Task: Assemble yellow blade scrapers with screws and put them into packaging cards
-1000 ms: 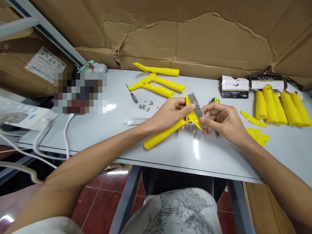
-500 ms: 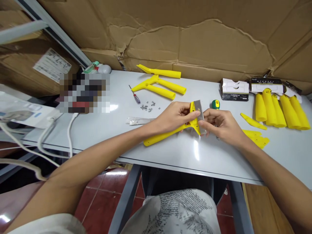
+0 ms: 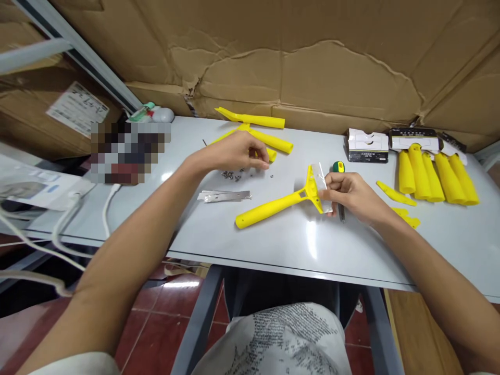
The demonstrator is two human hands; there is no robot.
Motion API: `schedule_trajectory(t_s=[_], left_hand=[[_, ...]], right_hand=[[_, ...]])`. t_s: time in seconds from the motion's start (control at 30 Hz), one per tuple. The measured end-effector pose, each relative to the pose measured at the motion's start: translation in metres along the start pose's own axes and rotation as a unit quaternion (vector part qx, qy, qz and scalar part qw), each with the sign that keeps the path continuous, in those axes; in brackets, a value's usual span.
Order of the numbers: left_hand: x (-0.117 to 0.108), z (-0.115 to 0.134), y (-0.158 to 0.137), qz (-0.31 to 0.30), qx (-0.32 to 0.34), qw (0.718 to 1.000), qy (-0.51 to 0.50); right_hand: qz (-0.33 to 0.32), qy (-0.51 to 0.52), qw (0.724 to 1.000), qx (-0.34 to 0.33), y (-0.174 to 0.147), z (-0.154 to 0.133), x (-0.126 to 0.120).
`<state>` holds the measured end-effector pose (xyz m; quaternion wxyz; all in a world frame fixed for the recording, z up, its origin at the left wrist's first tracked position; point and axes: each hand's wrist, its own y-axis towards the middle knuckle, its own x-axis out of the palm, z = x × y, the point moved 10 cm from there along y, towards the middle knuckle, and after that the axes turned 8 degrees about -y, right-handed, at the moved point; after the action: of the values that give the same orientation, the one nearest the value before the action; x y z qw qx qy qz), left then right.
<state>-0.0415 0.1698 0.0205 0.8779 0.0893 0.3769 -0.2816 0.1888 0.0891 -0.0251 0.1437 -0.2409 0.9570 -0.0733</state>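
My right hand (image 3: 351, 194) pinches the head of a yellow scraper (image 3: 269, 208) at its right end. A clear-wrapped metal blade (image 3: 321, 182) lies along that head, partly behind my fingers. The scraper's handle slants down to the left. My left hand (image 3: 244, 151) hovers above a scatter of small screws (image 3: 231, 176), its fingers loosely bent and parted, with nothing visible in them. Below that hand lie several more flat blades (image 3: 226, 196) in clear wrapping. Beside my right hand, a green and yellow screwdriver (image 3: 339, 167) is partly hidden by the fingers.
Yellow handles (image 3: 269, 122) lie behind my left hand. Further right are flat yellow pieces (image 3: 395, 194), black-and-white boxes (image 3: 368, 146) and more upright-facing yellow handles (image 3: 427, 174). A cardboard sheet (image 3: 312, 78) backs the white table (image 3: 211, 234). White cables (image 3: 111, 208) run at left.
My left hand has let go of the scraper and moved left and up, over the screws. My right hand still holds the scraper head with the blade.
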Motion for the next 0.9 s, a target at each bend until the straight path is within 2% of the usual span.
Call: schedule_trajectory(t_s=[0.1,0.2,0.3,0.37,0.47,0.67,0.73,0.8,0.83,0.9], left_hand=[[0.037,0.023,-0.001,-0.025,0.003,0.987,-0.161],[0.076,0.055,-0.009,-0.068,0.017,0.965,-0.252],[0.099,0.066,-0.018,-0.078,-0.034,0.933,-0.349],[0.106,0.066,-0.021,-0.073,-0.065,0.928,-0.359],[0.106,0.063,-0.022,-0.065,-0.082,0.937,-0.334],[0.104,0.063,-0.02,-0.068,-0.084,0.94,-0.323],[0.101,0.063,-0.02,-0.062,-0.088,0.94,-0.323],[0.097,0.061,-0.02,-0.052,-0.092,0.94,-0.323],[0.095,0.061,-0.02,-0.047,-0.093,0.94,-0.324],[0.094,0.06,-0.02,-0.045,-0.093,0.939,-0.328]], right_hand=[[0.005,0.012,1.0,-0.002,0.0,0.001,0.002],[0.021,-0.015,0.999,-0.03,-0.001,-0.005,0.003],[0.01,-0.046,0.998,-0.039,-0.002,-0.006,0.009],[-0.005,-0.052,0.998,-0.037,-0.001,-0.005,0.014],[-0.032,-0.044,0.998,-0.033,0.0,-0.003,0.02],[-0.062,-0.027,0.997,-0.037,0.0,-0.006,0.025],[-0.027,-0.05,0.998,-0.036,-0.002,-0.012,0.009],[0.066,-0.1,0.992,-0.044,-0.008,-0.024,-0.028],[0.133,-0.141,0.98,-0.049,-0.015,-0.032,-0.053],[0.258,-0.272,0.926,-0.04,-0.033,-0.046,-0.103]])
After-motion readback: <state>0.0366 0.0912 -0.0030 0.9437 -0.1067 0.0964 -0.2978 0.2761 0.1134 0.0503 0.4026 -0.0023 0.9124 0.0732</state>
